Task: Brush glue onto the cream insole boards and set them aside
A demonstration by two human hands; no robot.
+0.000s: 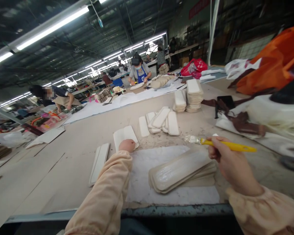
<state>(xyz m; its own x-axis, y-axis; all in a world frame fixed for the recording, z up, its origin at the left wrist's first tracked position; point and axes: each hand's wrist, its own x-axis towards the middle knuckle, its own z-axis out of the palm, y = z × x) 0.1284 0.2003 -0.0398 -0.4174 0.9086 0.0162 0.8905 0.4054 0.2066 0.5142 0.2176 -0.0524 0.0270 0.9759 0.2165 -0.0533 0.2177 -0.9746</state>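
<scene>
Right hand [232, 164] grips yellow-handled brush [235, 146] over table's near right; bristles point left, handle end right, long axis near level. Left hand [127, 146] rests on white panel [123, 133], fingers curled; whether they pinch it, cannot tell. Glossy panel stack [181, 169] between forearms on white sheet [138, 187], long axis slanting up rightward. Tabletop [75, 140] tan, smudged. Beyond: person in blue apron [142, 76], tube lights [54, 27].
</scene>
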